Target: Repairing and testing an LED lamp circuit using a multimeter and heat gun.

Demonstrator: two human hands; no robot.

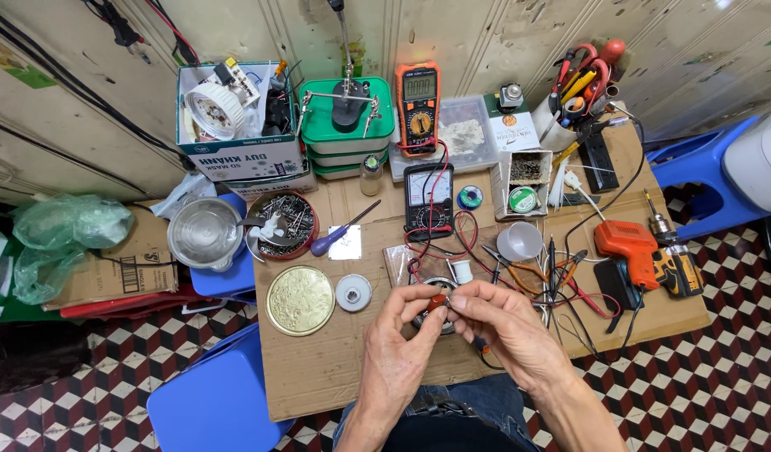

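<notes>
Both hands are meeting just above the near edge of the cardboard work surface (318, 368). The left hand (402, 335) is pinching a small reddish-brown component (436, 303) between thumb and fingertips, and the right hand (498, 322) is closing its fingertips on the same piece from the other side. It looks light, rigid and tiny, probably easy to drop, so a fingertip pinch at its ends seems the sensible hold; any thin leads would likely bend. Directly under the hands a round dark part (440, 289) is lying, mostly hidden.

Just left of the left hand are sitting a white disc (353, 293) and a gold tin lid (299, 300). Beyond the fingers, an analog meter (428, 199) and an orange digital multimeter (418, 107) are trailing red and black leads. Right of the right hand an orange soldering gun (626, 244) is resting. The cardboard is lying over blue stools (205, 402) on a chequered tile floor (703, 385), against a scuffed wall.
</notes>
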